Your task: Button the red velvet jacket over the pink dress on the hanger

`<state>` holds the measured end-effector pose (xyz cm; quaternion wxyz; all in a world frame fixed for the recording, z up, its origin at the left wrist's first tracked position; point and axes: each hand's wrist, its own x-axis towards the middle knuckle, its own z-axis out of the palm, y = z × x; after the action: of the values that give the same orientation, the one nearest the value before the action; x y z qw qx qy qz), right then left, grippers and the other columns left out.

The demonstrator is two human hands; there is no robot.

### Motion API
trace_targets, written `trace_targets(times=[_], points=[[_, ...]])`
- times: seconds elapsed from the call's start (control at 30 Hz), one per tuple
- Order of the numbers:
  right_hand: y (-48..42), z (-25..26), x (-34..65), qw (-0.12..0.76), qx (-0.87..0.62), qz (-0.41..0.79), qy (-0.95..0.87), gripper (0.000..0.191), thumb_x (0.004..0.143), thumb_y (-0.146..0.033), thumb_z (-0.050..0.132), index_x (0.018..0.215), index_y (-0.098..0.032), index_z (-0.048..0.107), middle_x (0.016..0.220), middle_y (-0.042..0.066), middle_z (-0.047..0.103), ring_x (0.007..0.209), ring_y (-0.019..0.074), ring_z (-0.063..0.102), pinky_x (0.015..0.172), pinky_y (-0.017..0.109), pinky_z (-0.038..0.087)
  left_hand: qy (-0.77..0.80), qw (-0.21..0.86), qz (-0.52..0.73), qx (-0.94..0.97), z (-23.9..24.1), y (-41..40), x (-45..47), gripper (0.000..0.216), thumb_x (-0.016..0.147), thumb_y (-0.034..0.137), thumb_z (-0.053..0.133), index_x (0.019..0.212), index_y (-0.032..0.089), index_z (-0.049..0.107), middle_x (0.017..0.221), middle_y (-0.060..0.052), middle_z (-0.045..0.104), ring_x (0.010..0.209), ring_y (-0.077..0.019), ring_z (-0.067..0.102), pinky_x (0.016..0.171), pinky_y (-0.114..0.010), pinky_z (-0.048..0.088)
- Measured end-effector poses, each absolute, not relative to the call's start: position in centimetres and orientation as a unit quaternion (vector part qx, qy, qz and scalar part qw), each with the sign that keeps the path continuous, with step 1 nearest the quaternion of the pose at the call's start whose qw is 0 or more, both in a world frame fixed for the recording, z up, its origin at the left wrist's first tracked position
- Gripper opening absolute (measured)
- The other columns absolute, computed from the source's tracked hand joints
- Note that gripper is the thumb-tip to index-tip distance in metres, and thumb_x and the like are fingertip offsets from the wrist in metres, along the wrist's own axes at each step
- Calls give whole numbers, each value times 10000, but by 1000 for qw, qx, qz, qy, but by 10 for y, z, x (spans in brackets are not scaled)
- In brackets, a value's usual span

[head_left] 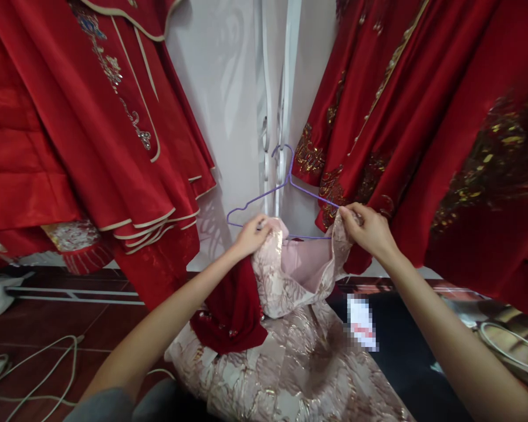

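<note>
A pale pink dress (290, 363) with gold brocade hangs in front of me, its neckline gaping and showing the pink lining. My left hand (254, 234) pinches its left shoulder. Its other shoulder is pinched by my right hand (372, 230), thumb uppermost. Behind the neckline is a purple wire hanger (312, 193), hook up. The hanger's left end sticks out bare beyond my left hand. Its right end meets the dress at my right fingers; whether it sits inside the shoulder is hidden. Dark red cloth with beads (235, 310) drapes beside the bodice, under my left forearm.
Red embroidered garments (145, 170) hang at the left, and more red garments with gold work (405, 117) at the right. Between them stands a white panel (215, 76). Cables (48, 346) lie on the dark red floor. A black surface (405, 346) is at lower right.
</note>
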<state>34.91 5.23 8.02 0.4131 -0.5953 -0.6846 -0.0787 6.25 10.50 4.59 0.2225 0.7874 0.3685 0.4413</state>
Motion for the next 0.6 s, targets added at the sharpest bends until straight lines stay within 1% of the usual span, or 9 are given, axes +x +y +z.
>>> trace_targets(times=[0.07, 0.1, 0.17, 0.2, 0.27, 0.4, 0.6], points=[[52, 82, 353, 411, -600, -70, -683, 336, 898, -458, 426, 861, -210, 650, 795, 43, 688, 752, 203, 621, 682, 283, 422, 446, 139, 487, 738, 46, 112, 35, 231, 907, 374, 437, 936, 188, 570, 914, -25, 652, 874, -164, 592, 837, -268, 445], [53, 83, 355, 410, -601, -65, -683, 343, 897, -465, 424, 852, -208, 646, 775, 40, 681, 733, 198, 616, 666, 278, 417, 477, 105, 501, 714, 45, 116, 20, 240, 912, 378, 427, 972, 197, 573, 942, -29, 655, 882, -168, 592, 837, -270, 442], [53, 84, 356, 408, -602, -56, -684, 346, 897, -470, 421, 834, -209, 640, 750, 29, 672, 706, 187, 607, 647, 268, 406, 538, 68, 512, 666, 36, 123, -8, 235, 896, 378, 451, 988, 202, 577, 935, -35, 654, 848, -179, 592, 828, -287, 439], [54, 85, 356, 407, -602, -54, -685, 340, 897, -465, 424, 826, -211, 638, 743, 23, 670, 695, 181, 603, 640, 263, 399, 568, 74, 513, 639, 30, 126, -20, 230, 884, 375, 469, 983, 200, 581, 913, -39, 653, 836, -187, 590, 823, -297, 439], [55, 86, 356, 406, -600, -52, -687, 322, 897, -452, 434, 811, -214, 634, 738, 12, 670, 674, 169, 596, 625, 255, 386, 612, 131, 519, 582, 14, 133, -38, 190, 847, 343, 515, 937, 193, 590, 911, -47, 654, 848, -196, 590, 823, -305, 438], [56, 85, 356, 406, -593, -49, -693, 309, 904, -436, 436, 794, -217, 624, 744, 9, 673, 652, 160, 587, 608, 250, 373, 631, 200, 522, 538, -12, 145, -50, 135, 797, 267, 534, 835, 157, 602, 849, -68, 662, 815, -198, 600, 791, -307, 455], [58, 84, 359, 405, -592, -45, -696, 317, 904, -462, 441, 802, -222, 619, 745, 16, 675, 641, 167, 582, 603, 264, 370, 606, 246, 557, 512, -20, 152, -47, 181, 767, 328, 580, 795, 151, 610, 818, -66, 662, 814, -197, 602, 807, -316, 456]])
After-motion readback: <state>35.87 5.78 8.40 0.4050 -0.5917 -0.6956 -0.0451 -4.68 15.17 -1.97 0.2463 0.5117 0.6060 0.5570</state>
